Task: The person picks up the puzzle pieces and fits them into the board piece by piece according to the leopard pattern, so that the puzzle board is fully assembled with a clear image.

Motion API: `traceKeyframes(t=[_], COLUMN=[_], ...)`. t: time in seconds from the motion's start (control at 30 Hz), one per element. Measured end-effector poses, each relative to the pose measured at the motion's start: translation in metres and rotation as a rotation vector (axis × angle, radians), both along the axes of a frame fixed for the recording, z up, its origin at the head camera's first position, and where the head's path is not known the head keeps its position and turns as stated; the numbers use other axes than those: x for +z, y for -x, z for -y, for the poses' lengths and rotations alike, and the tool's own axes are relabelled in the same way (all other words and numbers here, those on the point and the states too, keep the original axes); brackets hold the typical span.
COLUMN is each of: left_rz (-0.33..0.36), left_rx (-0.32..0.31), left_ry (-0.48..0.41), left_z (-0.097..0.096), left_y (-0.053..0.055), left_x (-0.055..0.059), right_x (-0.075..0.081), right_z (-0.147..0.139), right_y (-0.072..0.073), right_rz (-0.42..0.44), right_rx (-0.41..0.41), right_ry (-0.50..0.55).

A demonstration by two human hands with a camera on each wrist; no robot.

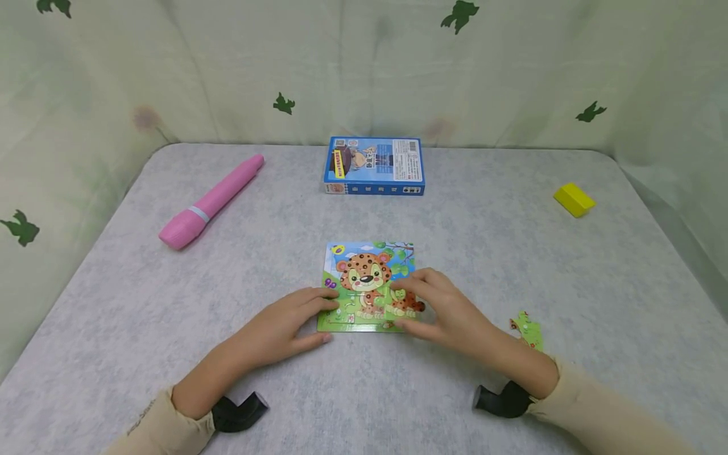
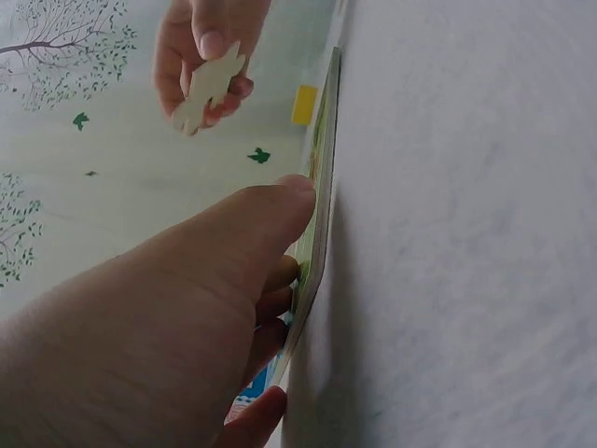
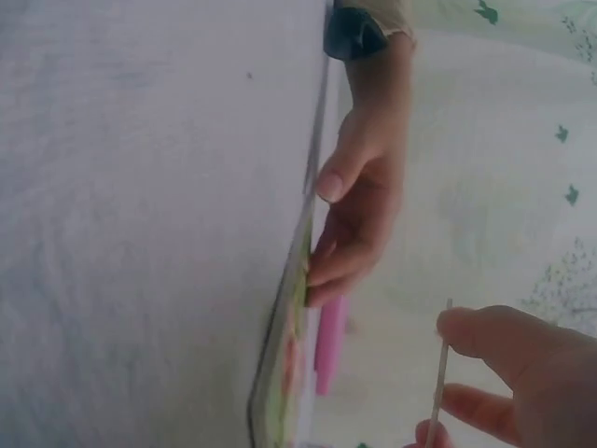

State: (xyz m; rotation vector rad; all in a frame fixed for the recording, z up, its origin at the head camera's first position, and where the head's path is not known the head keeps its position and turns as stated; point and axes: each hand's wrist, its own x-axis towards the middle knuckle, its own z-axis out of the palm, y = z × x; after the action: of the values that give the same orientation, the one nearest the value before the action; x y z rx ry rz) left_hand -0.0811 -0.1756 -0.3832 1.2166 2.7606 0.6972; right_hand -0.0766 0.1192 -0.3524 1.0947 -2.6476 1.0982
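Observation:
A jigsaw puzzle [image 1: 364,265] with a cartoon leopard on a green and blue scene lies flat on the table in the head view. My left hand [image 1: 301,316] rests at its left edge. The left wrist view shows the thumb at the board's [image 2: 322,187] rim and the other fingers loosely bent along its face. My right hand [image 1: 449,313] pinches a puzzle piece [image 2: 207,89] between thumb and fingers, holding it above the board's lower right. That piece's pale back faces the left wrist camera. In the right wrist view the piece [image 3: 438,373] appears edge-on.
One loose green puzzle piece [image 1: 530,330] lies by the right forearm, partly hidden. Farther back stand a blue box [image 1: 375,165] and a yellow block [image 1: 574,200]. A pink microphone-shaped thing [image 1: 210,202] lies at the left. Patterned cloth [image 1: 364,76] hangs behind the table.

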Motion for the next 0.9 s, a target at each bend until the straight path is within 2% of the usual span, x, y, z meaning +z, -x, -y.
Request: traceKeyframes(t=[0.2,0.43,0.73,0.9], left_rz=[-0.016,-0.063,-0.064,-0.044], left_rx=[-0.007,-0.051,-0.067,-0.058], left_ry=[0.003,0.032,0.036,0.035], left_z=[0.0,-0.001,-0.002,-0.002], left_y=[0.0,0.001,0.001,0.0], left_x=[-0.003,-0.006,-0.005,-0.006], right_x=[-0.019,-0.035,-0.036,-0.03], right_z=[0.025,0.037,0.041,0.039], right_y=[0.009,0.015,0.019,0.019], right_rz=[0.074,0.024,0.041,0.072], right_rx=[0.021,0.025,0.017,0.022], right_ry=[-0.039,-0.076,-0.116,-0.217])
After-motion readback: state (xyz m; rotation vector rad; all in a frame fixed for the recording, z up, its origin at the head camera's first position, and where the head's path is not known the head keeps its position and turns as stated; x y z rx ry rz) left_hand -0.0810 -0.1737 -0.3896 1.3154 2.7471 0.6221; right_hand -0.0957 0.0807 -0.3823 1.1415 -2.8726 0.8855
